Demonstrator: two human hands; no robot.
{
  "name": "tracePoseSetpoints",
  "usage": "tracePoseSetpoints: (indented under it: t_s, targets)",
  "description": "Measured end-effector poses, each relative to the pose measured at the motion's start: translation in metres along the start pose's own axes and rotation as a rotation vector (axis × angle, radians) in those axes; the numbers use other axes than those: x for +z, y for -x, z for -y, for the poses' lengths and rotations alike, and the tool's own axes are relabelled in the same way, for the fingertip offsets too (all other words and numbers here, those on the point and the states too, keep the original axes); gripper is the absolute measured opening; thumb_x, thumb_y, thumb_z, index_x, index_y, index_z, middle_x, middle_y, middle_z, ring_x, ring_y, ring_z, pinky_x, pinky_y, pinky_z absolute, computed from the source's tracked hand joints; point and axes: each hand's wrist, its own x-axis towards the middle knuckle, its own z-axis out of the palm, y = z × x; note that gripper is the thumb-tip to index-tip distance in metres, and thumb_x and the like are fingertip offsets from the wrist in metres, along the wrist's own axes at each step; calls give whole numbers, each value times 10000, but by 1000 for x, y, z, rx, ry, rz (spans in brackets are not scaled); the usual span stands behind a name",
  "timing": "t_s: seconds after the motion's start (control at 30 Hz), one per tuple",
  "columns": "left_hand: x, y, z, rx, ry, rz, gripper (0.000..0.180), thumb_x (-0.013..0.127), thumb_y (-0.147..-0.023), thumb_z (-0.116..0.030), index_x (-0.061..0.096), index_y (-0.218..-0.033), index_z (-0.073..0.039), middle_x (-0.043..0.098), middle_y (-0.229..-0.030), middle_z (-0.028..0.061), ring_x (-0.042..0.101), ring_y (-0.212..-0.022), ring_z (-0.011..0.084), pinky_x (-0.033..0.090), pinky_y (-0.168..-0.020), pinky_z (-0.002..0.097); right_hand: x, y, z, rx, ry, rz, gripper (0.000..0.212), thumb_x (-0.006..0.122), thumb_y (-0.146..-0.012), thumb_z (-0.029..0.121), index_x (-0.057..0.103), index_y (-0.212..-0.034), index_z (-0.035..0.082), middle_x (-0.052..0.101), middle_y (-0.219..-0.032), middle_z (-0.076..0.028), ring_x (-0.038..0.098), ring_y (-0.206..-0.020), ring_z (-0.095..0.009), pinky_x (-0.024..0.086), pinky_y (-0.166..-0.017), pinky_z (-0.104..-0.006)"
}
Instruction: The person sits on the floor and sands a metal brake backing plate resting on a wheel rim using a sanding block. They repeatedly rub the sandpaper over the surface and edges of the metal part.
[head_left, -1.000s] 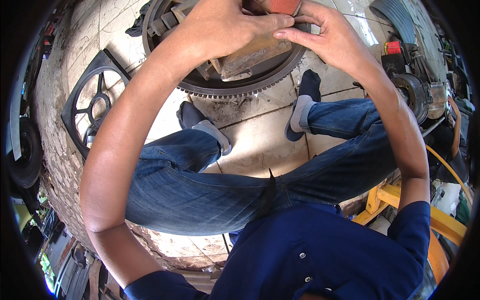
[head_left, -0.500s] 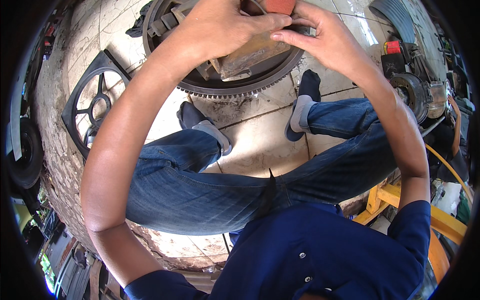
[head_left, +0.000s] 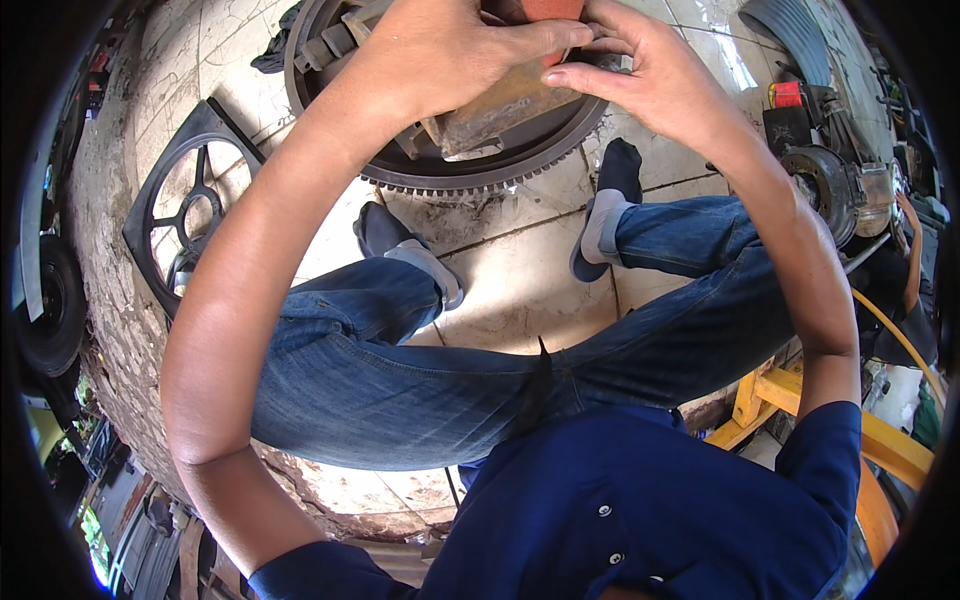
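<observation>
At the top edge, a reddish-orange piece of sandpaper (head_left: 553,9) is bent between my two hands. My left hand (head_left: 440,55) pinches it, thumb stretched to the right across its lower part; its other fingers are mostly hidden. From the right, my right hand (head_left: 650,75) grips the same piece, with thumb and fingers curled toward the left thumb. Both hands are above a large toothed flywheel (head_left: 480,180) lying on the floor. On the wheel, partly covered by my hands, is a rusty metal block (head_left: 505,105).
A black fan shroud (head_left: 140,225) with a spoked ring lies at left on the tiled floor (head_left: 510,270). Round metal machine parts (head_left: 820,185) stand at right, near another person's arm (head_left: 912,250). A yellow metal frame (head_left: 890,445) is beside me; a tyre (head_left: 55,310) stands far left.
The sandpaper has shifted slightly left and tilted, and a bit of red now shows below my left thumb. My left thumb has slid slightly right. The flywheel has not moved.
</observation>
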Motion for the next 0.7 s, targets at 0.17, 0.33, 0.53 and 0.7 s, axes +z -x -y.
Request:
tracePoseSetpoints:
  t_s: [0.17, 0.33, 0.53, 0.7]
  targets:
    - [0, 2, -1, 90, 22, 27, 302, 737, -924, -186, 633, -1139, -2, 701, -970, 88, 659, -885, 139, 538, -817, 288, 2, 0, -4, -126, 30, -73, 321, 751, -897, 139, 610, -1118, -46, 657, -970, -148, 645, -910, -212, 524, -783, -343]
    - [-2, 0, -3, 62, 73, 77, 290, 717, -937, -166, 630, -1151, 9, 698, -1013, 94, 656, -914, 142, 534, -847, 293, -2, -3, -16, -267, 153, -44, 303, 731, -905, 142, 637, -1127, -42, 638, -1003, -159, 647, -946, -266, 515, -832, -370]
    - [0, 0, 0, 57, -4, 17, 299, 714, -933, -164, 627, -1152, 19, 703, -1017, 111, 662, -916, 151, 538, -853, 299, 2, 1, -14, -294, 213, -98, 302, 730, -909, 158, 637, -1110, -46, 619, -1055, -177, 637, -975, -281, 512, -843, -374]
    - [1, 1, 6, 162, -123, -77, 371, 742, -913, -206, 612, -1175, 22, 705, -1015, 133, 672, -913, 172, 544, -849, 313, 5, 4, -1, -180, 131, -117, 330, 741, -903, 168, 627, -1134, -38, 617, -1046, -170, 638, -962, -269, 517, -827, -368]
